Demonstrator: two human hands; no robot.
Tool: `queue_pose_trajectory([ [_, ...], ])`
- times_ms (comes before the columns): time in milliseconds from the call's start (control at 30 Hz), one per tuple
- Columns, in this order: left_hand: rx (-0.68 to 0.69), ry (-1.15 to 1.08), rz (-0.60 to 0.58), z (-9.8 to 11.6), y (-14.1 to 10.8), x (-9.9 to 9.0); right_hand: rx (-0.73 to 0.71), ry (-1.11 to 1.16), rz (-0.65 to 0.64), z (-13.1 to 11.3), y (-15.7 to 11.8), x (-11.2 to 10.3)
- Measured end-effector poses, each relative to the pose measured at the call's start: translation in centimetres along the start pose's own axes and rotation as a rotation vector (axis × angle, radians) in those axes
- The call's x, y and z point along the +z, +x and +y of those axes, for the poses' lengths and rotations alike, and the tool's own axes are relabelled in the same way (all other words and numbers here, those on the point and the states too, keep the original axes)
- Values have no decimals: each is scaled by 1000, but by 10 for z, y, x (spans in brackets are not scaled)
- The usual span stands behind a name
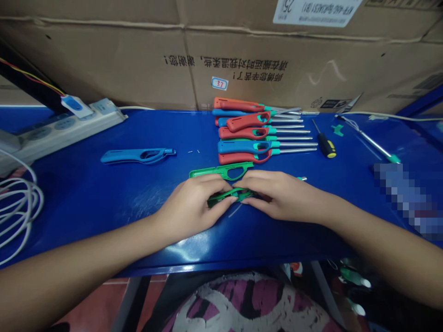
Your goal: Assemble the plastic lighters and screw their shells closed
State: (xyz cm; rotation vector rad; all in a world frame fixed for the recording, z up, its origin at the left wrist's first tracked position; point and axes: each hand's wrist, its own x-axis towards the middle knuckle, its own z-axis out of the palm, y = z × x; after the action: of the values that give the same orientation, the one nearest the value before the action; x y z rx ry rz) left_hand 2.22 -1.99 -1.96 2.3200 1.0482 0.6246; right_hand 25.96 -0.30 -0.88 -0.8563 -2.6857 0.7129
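Note:
A green lighter casing [216, 199] is pinched between my two hands, low over the blue table [114, 207]. My left hand [194, 200] is closed on its left part, thumb and fingers around the edge. My right hand [277, 193] grips the right part with thumb and fingertips; small inner pieces there are mostly hidden. Just beyond my fingers lies another green casing half [207, 172] with an open trigger loop. Behind it, several red, blue and orange long-neck lighters [245, 146] lie in a stack, metal tubes pointing right. A metal tip [303, 179] shows beyond my right hand.
A blue lighter handle [121, 156] and small metal pins [190, 151] lie left of the stack. On the right are a screwdriver [325, 145], a green part [338, 130] and a loose metal tube [375, 144]. A power strip [62, 127], coiled cable [20, 207] and cardboard box [131, 60] border the table.

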Motion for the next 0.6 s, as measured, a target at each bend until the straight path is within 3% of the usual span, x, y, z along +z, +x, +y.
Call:
queue_pose_trajectory([
  [133, 31, 11, 9, -2, 0, -1, 16, -83, -14, -1, -4, -8],
  [300, 69, 237, -11, -7, -1, -4, 32, -197, -28, -1, -8, -19],
  [600, 135, 359, 25, -2, -2, -12, -31, -299, -41, 4, -8, -16],
])
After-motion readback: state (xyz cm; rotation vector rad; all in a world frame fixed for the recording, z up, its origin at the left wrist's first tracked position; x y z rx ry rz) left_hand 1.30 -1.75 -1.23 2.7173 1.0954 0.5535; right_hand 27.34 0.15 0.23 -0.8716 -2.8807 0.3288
